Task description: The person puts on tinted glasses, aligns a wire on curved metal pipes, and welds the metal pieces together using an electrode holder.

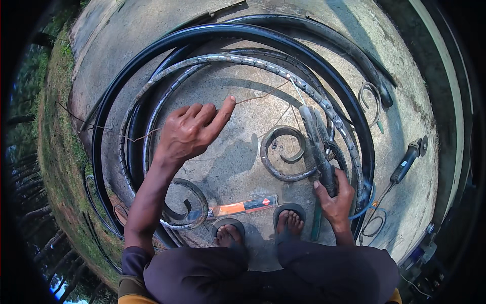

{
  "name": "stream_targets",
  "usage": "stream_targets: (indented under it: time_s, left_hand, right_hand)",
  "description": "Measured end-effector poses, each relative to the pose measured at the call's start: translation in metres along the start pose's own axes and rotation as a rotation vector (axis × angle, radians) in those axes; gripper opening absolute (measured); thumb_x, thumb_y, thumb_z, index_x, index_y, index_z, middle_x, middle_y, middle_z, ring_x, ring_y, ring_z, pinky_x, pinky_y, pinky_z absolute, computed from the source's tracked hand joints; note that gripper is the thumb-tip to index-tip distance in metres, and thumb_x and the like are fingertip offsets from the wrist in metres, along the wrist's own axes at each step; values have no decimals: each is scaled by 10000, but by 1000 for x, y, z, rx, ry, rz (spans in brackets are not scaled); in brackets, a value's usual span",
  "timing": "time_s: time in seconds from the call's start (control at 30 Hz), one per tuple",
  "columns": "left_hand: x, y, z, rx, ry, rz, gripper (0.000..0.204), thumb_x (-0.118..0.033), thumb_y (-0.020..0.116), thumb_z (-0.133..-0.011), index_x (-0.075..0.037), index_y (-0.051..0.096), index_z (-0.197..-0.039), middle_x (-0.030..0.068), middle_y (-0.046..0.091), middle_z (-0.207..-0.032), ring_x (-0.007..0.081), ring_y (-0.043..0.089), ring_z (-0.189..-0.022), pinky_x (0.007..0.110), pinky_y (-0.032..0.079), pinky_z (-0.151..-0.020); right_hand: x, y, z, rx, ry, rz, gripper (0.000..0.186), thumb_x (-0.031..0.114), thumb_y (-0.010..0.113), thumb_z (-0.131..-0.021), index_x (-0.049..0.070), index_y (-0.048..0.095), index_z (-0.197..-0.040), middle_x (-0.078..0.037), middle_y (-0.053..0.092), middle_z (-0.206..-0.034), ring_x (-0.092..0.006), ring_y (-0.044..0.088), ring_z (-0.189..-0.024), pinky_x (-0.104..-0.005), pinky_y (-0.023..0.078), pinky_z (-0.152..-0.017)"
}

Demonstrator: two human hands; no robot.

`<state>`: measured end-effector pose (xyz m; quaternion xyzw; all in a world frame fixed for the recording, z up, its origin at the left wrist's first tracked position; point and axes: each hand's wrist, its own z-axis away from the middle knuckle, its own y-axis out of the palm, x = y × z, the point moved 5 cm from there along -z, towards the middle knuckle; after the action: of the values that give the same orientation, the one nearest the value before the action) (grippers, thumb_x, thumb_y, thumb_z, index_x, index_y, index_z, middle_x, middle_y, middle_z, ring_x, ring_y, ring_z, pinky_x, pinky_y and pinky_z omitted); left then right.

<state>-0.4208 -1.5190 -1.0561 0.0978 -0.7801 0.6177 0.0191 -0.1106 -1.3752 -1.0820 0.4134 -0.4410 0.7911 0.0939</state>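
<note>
My left hand [190, 129] is closed round a thin, bent brown wire [263, 95], its index finger stretched along it. One end of the wire reaches right to a notched metal hoop [243, 59]; the other trails left beyond my wrist. My right hand [335, 198] grips the lower end of a dark, worn welding electrode holder [315, 129] with a coil spring on its side. A thin pale electrode [296, 90] slants up from its jaws, its tip at the hoop close to the wire's end. A flat iron scroll [268, 157] curls just left of the holder.
Larger black hoops [238, 29] surround the notched hoop on concrete. Another scroll [205, 202] lies left of an orange-and-black packet [243, 206] by my feet. An angle grinder [405, 164] with its cord rests at right, below a small scroll [372, 101]. Grass [58, 152] borders the left side.
</note>
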Motion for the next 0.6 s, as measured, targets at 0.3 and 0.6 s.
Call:
stream_targets:
  time_s: [0.3, 0.6]
  left_hand:
    - [-5, -45, 38, -124, -83, -86, 456, -168, 623, -850, -137, 634, -1305, -50, 500, -743, 46, 512, -611, 205, 419, -510]
    - [-4, -145, 238, 253, -644, -131, 427, -137, 598, -818, -124, 660, -1240, -8, 534, -734, 136, 617, -645, 293, 498, -568]
  right_hand:
    - [-7, -7, 13, 19, 37, -209, 425, 75, 738, -865, -59, 541, -1217, -106, 648, -895, -141, 614, -835, -286, 518, -700]
    - [123, 56, 24, 900, 35, -411, 418, 123, 768, -820, -71, 555, -1122, -86, 640, -782, -135, 615, -650, -278, 495, -596]
